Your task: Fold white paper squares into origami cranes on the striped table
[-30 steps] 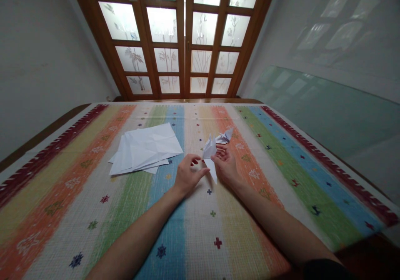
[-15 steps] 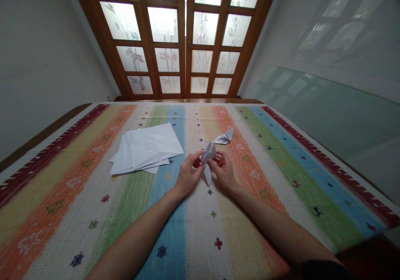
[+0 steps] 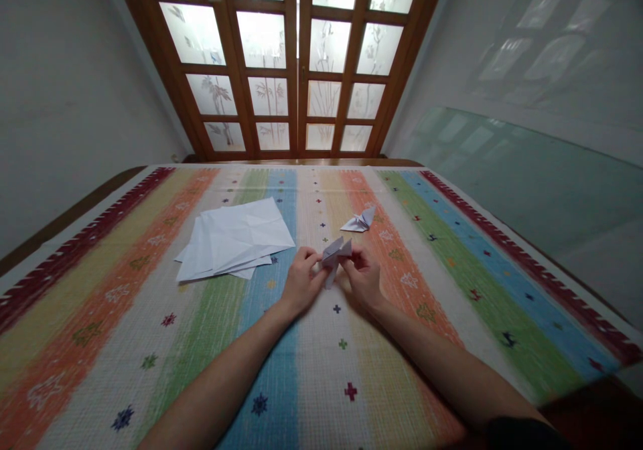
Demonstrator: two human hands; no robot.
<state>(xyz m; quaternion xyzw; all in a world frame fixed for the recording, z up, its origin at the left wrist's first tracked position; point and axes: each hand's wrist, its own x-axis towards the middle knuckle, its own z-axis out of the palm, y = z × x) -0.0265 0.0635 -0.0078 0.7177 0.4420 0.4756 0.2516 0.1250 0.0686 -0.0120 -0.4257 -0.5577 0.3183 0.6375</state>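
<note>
Between my two hands is a small folded white paper figure, held just above the tablecloth with one narrow part pointing down toward me. My left hand pinches its left side between thumb and fingers. On the other side, my right hand grips the figure's right edge with thumb and fingertips. Some of the fingers behind the paper are hidden. Just beyond my right hand lies a folded paper crane, resting on the orange stripe of the cloth.
A loose stack of white paper sheets lies left of my hands. A striped, patterned tablecloth covers the table. Wooden doors with frosted panes stand behind the far edge, and a pale green glass panel leans at the right.
The paper figure has been turned in my fingers: its upper points now tip to the right and its lower part looks shorter. My right hand has shifted slightly. The stack and crane stay put.
</note>
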